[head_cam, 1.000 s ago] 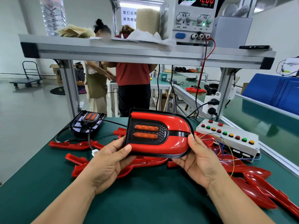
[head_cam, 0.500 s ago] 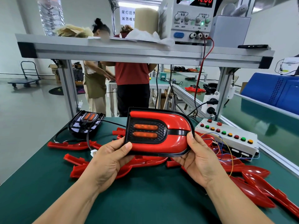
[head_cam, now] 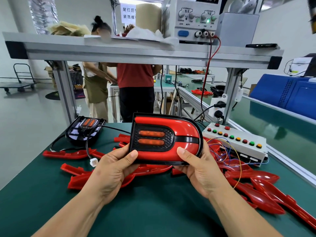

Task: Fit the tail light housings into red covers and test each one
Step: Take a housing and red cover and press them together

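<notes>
I hold an assembled tail light, a black housing with two orange lenses inside a red cover, upright above the green table. My left hand grips its lower left corner, thumb on the front. My right hand grips its lower right edge, thumb on the red cover. A bare black housing lies at the back left, its cable ending in a white connector. Loose red covers lie scattered across the table.
A white test box with several coloured buttons and thin wires sits at the right. A power supply stands on the aluminium shelf overhead. Two people work at a bench behind. A blue bin is at far right.
The tail light stays in both hands at nearly the same spot. My right thumb has come round onto the front of the red cover.
</notes>
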